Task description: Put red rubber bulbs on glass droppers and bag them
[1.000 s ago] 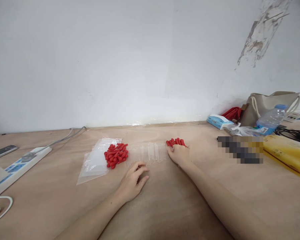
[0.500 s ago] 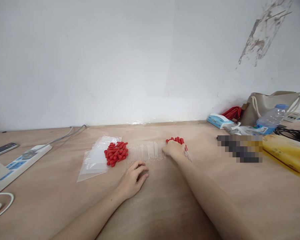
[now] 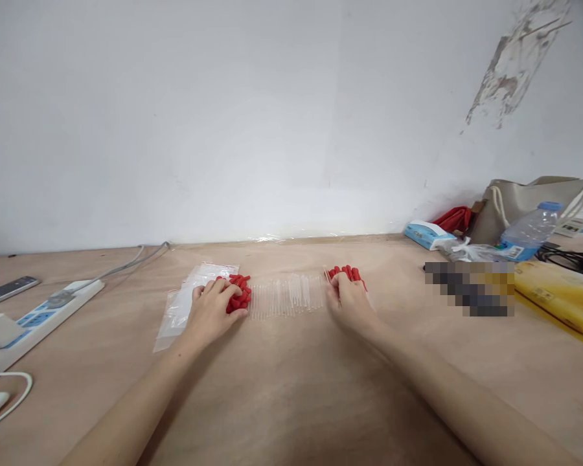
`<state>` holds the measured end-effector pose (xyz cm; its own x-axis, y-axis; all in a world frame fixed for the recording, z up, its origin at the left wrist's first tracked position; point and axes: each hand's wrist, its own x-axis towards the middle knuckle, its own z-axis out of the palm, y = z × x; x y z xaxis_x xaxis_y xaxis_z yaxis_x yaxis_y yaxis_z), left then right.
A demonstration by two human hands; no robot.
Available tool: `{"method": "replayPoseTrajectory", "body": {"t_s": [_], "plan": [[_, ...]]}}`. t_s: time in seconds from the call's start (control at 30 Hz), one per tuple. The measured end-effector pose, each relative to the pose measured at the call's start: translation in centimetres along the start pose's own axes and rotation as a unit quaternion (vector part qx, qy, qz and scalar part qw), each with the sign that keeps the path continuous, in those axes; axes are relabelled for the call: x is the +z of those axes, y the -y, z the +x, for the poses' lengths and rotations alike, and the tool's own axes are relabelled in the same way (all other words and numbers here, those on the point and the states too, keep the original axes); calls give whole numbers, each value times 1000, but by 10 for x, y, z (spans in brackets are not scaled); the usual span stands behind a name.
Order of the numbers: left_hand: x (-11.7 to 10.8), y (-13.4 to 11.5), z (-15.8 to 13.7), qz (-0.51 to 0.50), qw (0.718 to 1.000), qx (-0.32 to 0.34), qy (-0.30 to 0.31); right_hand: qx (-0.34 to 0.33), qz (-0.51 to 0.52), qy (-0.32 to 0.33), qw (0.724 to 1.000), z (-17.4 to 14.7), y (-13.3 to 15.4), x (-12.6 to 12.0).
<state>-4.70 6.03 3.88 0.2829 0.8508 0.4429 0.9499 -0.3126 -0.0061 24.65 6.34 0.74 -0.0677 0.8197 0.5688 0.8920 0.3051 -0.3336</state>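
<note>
My left hand lies over a heap of red rubber bulbs, fingers spread and bent at the tips, touching or just above them. Between my hands runs a row of thin clear dropper tubes, side by side on the table. My right hand is closed at the row's right end, its fingers pinched around what looks like a dropper; the grip is partly hidden. Just beyond those fingers, several droppers with red bulbs are grouped, their tubes mostly covered by the hand.
Clear zip bags lie under and left of the bulb heap. At left are a power strip and a remote. To the right stand a blue box, a water bottle, a bag and a yellow package.
My left hand has moved left and away from me, from in front of the tubes onto the bulb heap. The right hand has shifted slightly, uncovering more red bulbs.
</note>
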Motion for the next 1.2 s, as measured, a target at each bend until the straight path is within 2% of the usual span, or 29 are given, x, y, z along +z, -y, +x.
{"method": "replayPoseTrajectory", "body": {"t_s": [0.1, 0.3, 0.47, 0.57, 0.63, 0.7, 0.77, 0.83, 0.87, 0.93, 1.0, 1.03, 1.2], "plan": [[2, 11, 2, -7, 999, 12, 41, -75, 37, -57, 995, -23, -11, 7], [3, 16, 5, -52, 996, 40, 63, -106, 89, -98, 986, -39, -11, 7], [-7, 9, 4, -17, 997, 9, 70, -136, 74, -111, 982, -39, -7, 7], [-15, 9, 5, -34, 996, -2, 79, -138, 62, -107, 983, -39, -10, 9], [-22, 8, 7, -71, 996, -10, 62, -138, 63, -103, 983, -39, -11, 8], [-26, 4, 8, -146, 989, -37, 12, -135, 70, -98, 983, -39, -10, 6], [-24, -8, 6, -273, 958, -77, -43, -130, 75, -89, 985, -38, -7, 2], [-14, -27, 1, -427, 895, -106, -69, -130, 77, -77, 985, -39, -3, -2], [-7, -37, -3, -484, 866, -111, -55, -134, 78, -70, 985, -39, 0, -4], [10, -57, -13, -551, 826, -120, 7, -145, 82, -58, 984, -40, 4, -8], [26, -70, -23, -587, 797, -121, 79, -160, 90, -46, 982, -42, 7, -9], [32, -74, -26, -599, 786, -117, 93, -167, 95, -40, 980, -43, 8, -9], [43, -76, -33, -647, 748, -107, 105, -206, 117, -2, 971, -48, 12, -2]]}}
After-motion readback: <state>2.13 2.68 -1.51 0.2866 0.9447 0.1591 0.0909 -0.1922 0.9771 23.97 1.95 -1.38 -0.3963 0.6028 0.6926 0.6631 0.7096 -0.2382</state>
